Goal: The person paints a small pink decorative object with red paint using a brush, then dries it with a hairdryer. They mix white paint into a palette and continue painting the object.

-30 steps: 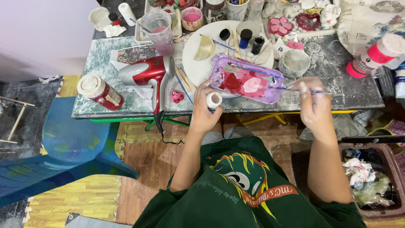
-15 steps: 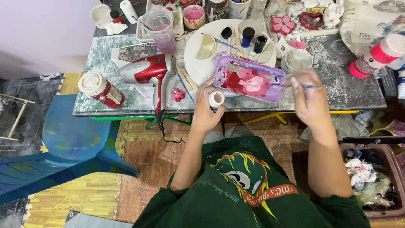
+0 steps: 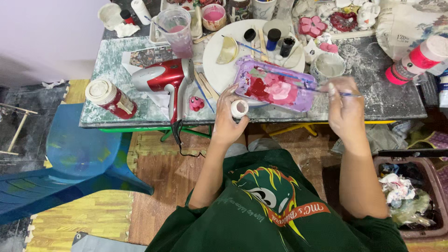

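My left hand [image 3: 228,122] grips a small white round object [image 3: 239,108] at the table's front edge. My right hand [image 3: 346,112] holds a thin paintbrush [image 3: 326,92] whose tip reaches left over a purple rectangular palette tray [image 3: 276,84] smeared with red and pink paint. The tray lies partly on a round white plate [image 3: 219,70] that also carries small paint bottles [image 3: 274,38] and a pale curved piece. A small pink flower piece [image 3: 196,103] lies left of my left hand.
A red hair dryer [image 3: 164,77] lies on the marbled table [image 3: 373,70], its cord hanging off the front. A red jar [image 3: 111,98] lies at the left corner. A plastic cup [image 3: 176,31] of pink water stands behind. Blue chair [image 3: 70,158] left, bin [image 3: 410,196] right.
My right hand has shifted slightly left along the table's front edge, keeping the brush pointed at the palette tray. My left hand still holds the white object in the same spot.
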